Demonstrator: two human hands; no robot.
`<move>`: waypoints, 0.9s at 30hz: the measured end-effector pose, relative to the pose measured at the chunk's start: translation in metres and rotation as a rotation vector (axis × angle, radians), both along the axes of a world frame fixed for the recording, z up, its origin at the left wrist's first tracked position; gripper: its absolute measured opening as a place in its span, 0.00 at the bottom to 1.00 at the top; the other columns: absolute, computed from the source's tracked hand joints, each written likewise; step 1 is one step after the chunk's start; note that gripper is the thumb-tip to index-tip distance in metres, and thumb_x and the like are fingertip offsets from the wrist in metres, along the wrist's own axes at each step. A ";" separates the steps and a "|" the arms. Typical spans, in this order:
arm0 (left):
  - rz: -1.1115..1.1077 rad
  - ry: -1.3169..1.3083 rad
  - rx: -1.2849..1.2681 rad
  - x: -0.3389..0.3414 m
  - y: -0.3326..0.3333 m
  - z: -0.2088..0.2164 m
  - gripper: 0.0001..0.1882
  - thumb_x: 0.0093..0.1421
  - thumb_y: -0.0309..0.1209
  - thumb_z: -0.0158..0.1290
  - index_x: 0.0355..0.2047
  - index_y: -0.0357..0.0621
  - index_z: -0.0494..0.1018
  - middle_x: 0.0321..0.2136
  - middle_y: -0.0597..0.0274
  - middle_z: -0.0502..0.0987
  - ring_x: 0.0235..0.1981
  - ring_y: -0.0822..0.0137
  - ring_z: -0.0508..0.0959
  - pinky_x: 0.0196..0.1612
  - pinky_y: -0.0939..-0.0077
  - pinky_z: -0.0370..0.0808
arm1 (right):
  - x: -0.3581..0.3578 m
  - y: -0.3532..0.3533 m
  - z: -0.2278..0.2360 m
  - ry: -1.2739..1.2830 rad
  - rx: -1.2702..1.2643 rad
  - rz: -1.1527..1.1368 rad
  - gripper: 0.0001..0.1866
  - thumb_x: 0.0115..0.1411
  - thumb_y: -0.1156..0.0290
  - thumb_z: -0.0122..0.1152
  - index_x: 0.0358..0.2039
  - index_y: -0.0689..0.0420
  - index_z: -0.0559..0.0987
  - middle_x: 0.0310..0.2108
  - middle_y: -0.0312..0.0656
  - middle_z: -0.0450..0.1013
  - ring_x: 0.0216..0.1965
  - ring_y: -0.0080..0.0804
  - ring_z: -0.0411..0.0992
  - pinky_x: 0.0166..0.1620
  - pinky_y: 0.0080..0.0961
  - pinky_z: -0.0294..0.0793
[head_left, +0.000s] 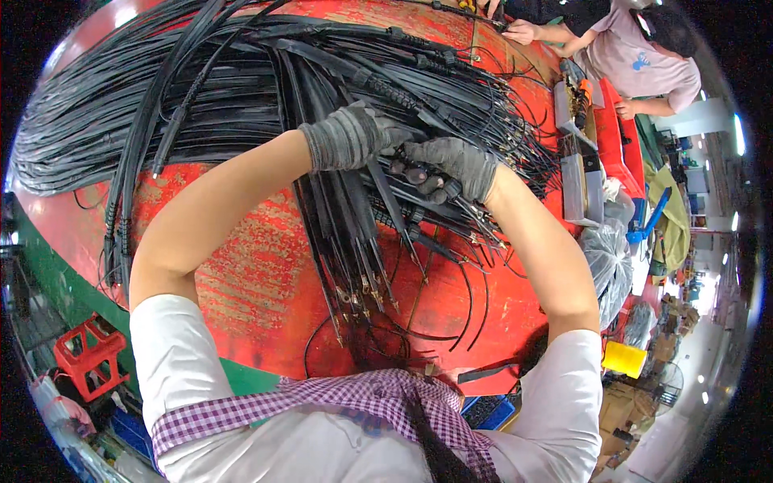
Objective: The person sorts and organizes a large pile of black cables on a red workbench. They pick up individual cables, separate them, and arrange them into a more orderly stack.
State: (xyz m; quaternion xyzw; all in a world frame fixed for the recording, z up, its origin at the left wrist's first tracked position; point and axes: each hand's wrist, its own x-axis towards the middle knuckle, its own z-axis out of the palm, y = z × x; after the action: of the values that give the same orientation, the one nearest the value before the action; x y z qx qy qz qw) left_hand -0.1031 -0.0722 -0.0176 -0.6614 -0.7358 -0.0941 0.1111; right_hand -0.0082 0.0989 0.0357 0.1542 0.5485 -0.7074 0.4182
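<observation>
A large bundle of black cables [217, 97] lies across the red worn tabletop [250, 266]. My left hand [354, 135], in a grey knit glove, is closed over the black cables near the middle of the bundle, its fingertips partly hidden. Beside it my right hand [455, 167], gloved the same way, has its fingers curled round a black cable, close to my left fingers. Below my hands, a group of cable ends [362, 290] with small brass-coloured tips points toward me. More thin cable ends [515, 137] fan out to the right.
At the far right, another person [636, 60] works at the table's edge. Grey boxes [581, 189] and a red bin [618, 141] stand at the right edge, with a clear plastic bag [605, 262] nearer. A red plastic stool [90, 358] stands on the floor at lower left.
</observation>
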 end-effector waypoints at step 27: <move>0.100 -0.060 -0.160 -0.043 -0.002 -0.005 0.13 0.52 0.33 0.45 0.38 0.48 0.70 0.32 0.62 0.74 0.35 0.62 0.73 0.38 0.69 0.69 | -0.017 -0.001 -0.006 0.747 0.934 0.377 0.17 0.57 0.58 0.46 0.35 0.61 0.71 0.17 0.37 0.64 0.15 0.30 0.65 0.23 0.26 0.72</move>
State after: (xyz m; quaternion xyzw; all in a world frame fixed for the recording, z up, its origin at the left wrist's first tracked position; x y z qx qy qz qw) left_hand -0.1457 -0.0745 -0.0221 -0.6276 -0.7759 -0.0494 0.0403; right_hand -0.0256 0.0979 0.0300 -0.0363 0.9267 -0.3132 0.2044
